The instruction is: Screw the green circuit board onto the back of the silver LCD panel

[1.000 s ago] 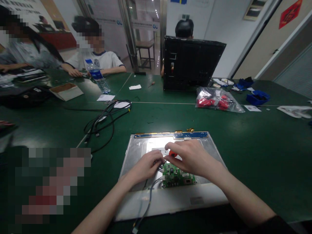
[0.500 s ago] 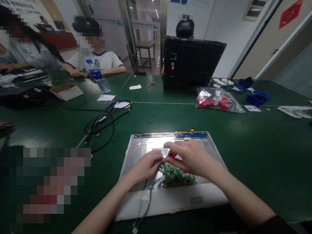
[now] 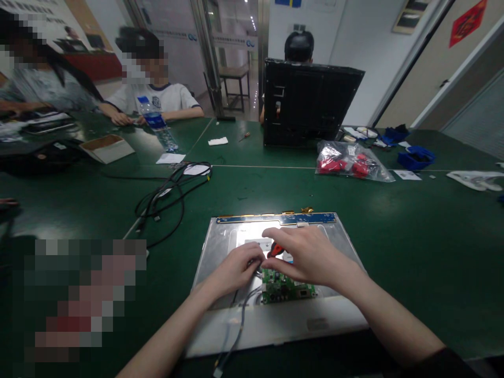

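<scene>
A green circuit board [image 3: 285, 286] lies on the metal back of a display panel [image 3: 220, 252]. Over the board's upper edge, my right hand [image 3: 309, 254] is closed around a screwdriver with a red and black handle [image 3: 276, 249]; its tip is hidden. Curled fingers of my left hand [image 3: 241, 266] meet at the board's upper left corner, and what they pinch is hidden. Grey wires [image 3: 242, 320] run from the board's left side over the panel's near edge to a white connector [image 3: 218, 372]. A blue strip board [image 3: 255, 219] lines the panel's far edge.
Black cables [image 3: 183, 194] lie coiled at the left. Beyond the panel are a bag with red items [image 3: 350, 160] and a black monitor housing [image 3: 311, 105] with a person behind it. A bottle [image 3: 157, 123] and an open box [image 3: 108, 148] stand near two people at the left.
The screwdriver's handle has tilted slightly between the fingers of my right hand. My left hand stays almost still at the board's corner.
</scene>
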